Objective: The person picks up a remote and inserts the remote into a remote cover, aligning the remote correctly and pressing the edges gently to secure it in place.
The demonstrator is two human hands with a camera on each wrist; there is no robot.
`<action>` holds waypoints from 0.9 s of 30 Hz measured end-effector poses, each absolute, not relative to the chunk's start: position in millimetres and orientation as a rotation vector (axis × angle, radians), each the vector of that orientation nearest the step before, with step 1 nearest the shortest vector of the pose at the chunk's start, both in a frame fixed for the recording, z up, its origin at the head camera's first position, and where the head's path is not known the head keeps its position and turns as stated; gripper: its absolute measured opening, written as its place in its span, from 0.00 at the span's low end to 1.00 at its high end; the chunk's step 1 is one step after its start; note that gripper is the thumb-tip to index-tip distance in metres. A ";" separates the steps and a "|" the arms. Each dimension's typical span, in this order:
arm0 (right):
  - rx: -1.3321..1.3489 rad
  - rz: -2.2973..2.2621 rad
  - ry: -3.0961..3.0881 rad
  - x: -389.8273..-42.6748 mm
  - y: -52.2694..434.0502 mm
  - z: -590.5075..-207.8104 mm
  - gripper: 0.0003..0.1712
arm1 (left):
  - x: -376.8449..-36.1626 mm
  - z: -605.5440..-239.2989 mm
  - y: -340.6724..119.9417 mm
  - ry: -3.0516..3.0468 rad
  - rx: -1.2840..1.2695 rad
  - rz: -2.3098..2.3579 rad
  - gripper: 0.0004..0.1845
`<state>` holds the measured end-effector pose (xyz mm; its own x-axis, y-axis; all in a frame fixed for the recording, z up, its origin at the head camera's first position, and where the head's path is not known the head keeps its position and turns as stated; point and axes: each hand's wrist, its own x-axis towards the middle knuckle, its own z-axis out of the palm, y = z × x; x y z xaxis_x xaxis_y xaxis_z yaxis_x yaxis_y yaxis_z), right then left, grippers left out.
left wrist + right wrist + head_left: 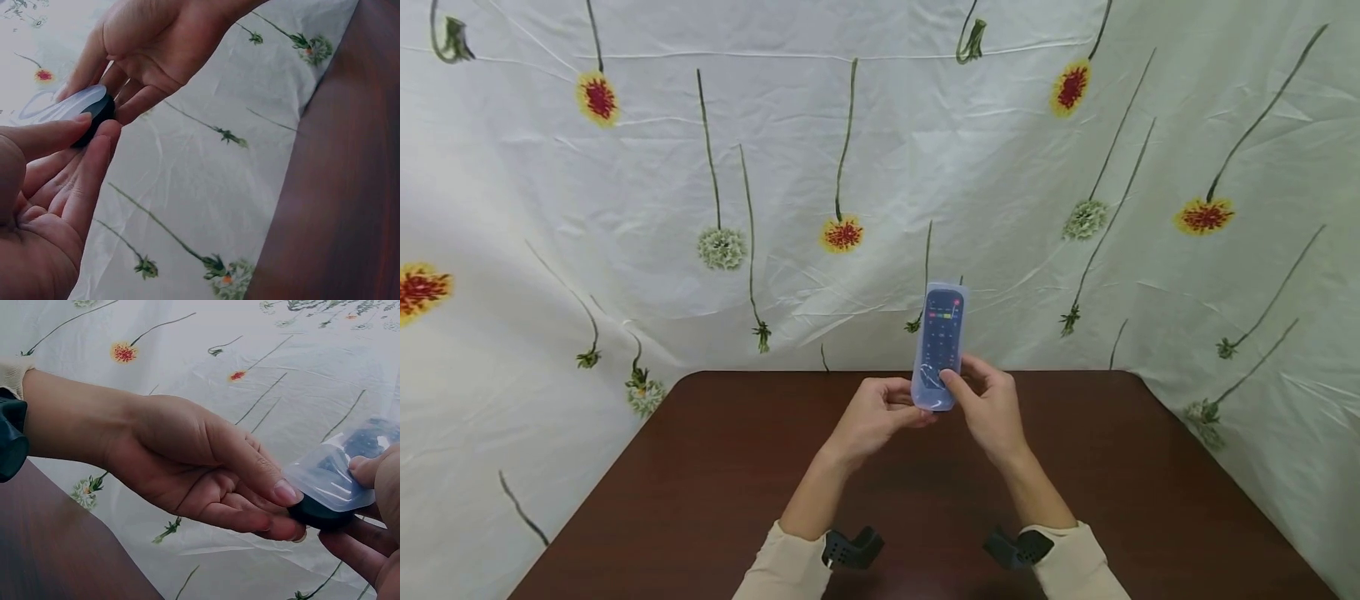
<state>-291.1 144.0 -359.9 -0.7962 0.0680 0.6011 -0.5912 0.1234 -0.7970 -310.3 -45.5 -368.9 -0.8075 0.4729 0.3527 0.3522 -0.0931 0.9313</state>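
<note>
A dark remote control (942,337) with many small buttons is held up above the far part of the table, inside a translucent sleeve-like cover (328,478). At its lower end, my left hand (880,412) pinches between thumb and fingers. My right hand (992,408) grips the lower right side, thumb pressed on the covered front. In the left wrist view the remote's black bottom end (100,120) sticks out of the cover. The right wrist view shows the left thumb touching that bare end; the fingers behind the remote are partly hidden.
The dark brown table (715,492) spreads beneath both arms. A white cloth (925,133) printed with flowers hangs behind it and along both sides. Each wrist wears a black strap-on device, such as the left wrist device (853,548), over a cream sleeve (786,567).
</note>
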 end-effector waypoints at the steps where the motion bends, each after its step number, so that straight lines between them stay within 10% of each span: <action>1: 0.505 1.718 -1.903 -291.3 144.2 -359.7 0.15 | -310.7 -368.1 -47.6 2.086 0.951 2.025 0.17; 27: 0.908 1.799 -2.305 -287.2 144.6 -364.4 0.25 | -307.8 -357.0 -57.6 2.326 0.791 2.588 0.11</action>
